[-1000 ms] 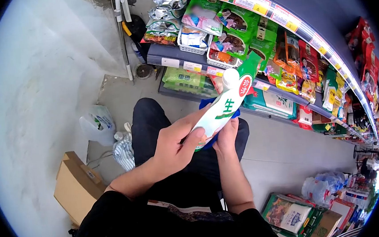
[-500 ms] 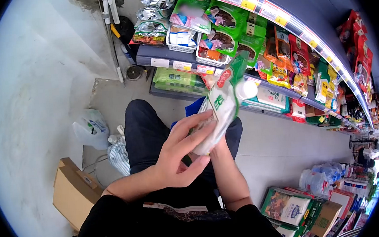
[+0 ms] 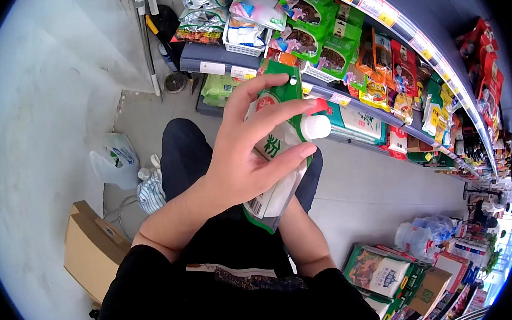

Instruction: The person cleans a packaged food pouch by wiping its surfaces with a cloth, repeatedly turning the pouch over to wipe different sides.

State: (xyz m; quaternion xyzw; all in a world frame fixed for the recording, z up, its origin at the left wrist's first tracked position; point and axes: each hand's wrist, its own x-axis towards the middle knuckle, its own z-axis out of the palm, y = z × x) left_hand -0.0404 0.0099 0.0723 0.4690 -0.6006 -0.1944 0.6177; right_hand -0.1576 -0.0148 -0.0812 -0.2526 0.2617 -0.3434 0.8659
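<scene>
A white and green spouted pouch [image 3: 272,146] with a red emblem is tilted in front of my lap, its white screw cap [image 3: 315,127] facing right. My left hand [image 3: 248,139] lies across the front of the pouch with its fingers spread. Its index fingertip is above the cap and its thumb is below, leaving the cap showing between them. Another fingertip reaches the green top edge. My right forearm [image 3: 304,234] runs up behind the lower end of the pouch; the right hand's fingers are hidden there, with the pouch resting against that hand.
A shelf [image 3: 224,59] of bagged goods and white baskets [image 3: 246,45] stands ahead, curving to the right. On the left are a cardboard box [image 3: 92,251] and a plastic bag [image 3: 121,161]. Stacked packages [image 3: 382,273] lie at lower right.
The pouch has turned so more of its front and lower end shows. My left hand has risen from its lower part to around the cap, fingers wider apart. The view has shifted slightly.
</scene>
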